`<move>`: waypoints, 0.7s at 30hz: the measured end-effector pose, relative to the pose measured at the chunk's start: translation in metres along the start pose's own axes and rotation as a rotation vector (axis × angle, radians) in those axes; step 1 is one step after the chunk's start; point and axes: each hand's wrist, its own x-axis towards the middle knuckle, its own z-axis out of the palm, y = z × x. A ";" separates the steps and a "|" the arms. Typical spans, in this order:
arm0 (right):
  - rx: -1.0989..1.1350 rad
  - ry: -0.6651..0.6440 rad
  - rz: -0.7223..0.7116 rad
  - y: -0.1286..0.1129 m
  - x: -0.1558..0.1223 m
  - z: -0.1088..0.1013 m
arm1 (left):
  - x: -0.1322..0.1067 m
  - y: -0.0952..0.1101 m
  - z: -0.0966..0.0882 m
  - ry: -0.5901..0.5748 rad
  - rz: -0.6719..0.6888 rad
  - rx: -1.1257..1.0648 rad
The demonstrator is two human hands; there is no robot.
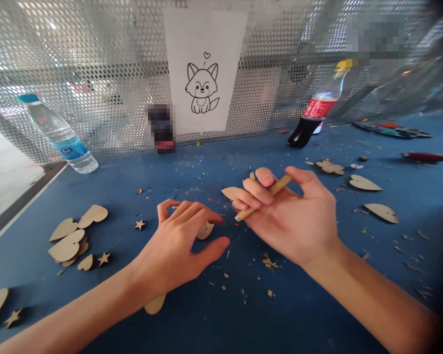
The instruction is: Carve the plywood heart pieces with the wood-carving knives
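Two hands pause over a blue worktop [276,314] strewn with wooden cutouts.
The right hand [293,216] clamps a pencil [278,186] steadily between its fingers [256,191], a heart [229,192] just beside them; the left hand [179,248] curves over a wooden piece [205,231], mostly hidden, its hold unclear.

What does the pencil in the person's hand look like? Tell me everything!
The tan wooden pencil is long, thin and plain, with no paint showing. It lies slanted in the right hand, gripped by the fingers and thumb, which hide its middle. Both ends stick out, and the lower end looks paler. It doesn't touch the blue table.
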 end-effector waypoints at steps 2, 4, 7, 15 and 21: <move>-0.031 -0.015 0.015 0.002 -0.002 0.007 | -0.001 0.003 0.002 -0.004 -0.023 -0.037; -0.042 -0.024 0.020 0.003 -0.002 0.012 | -0.002 0.005 0.003 -0.007 -0.032 -0.062; -0.180 -0.033 -0.032 0.005 -0.002 0.011 | -0.002 0.005 0.001 0.010 -0.073 -0.110; -0.909 -0.074 -0.178 0.018 -0.009 0.003 | 0.004 -0.002 -0.007 0.093 -0.222 -0.160; -0.737 -0.070 -0.146 0.025 -0.004 0.000 | 0.004 -0.006 -0.006 0.063 -0.218 -0.143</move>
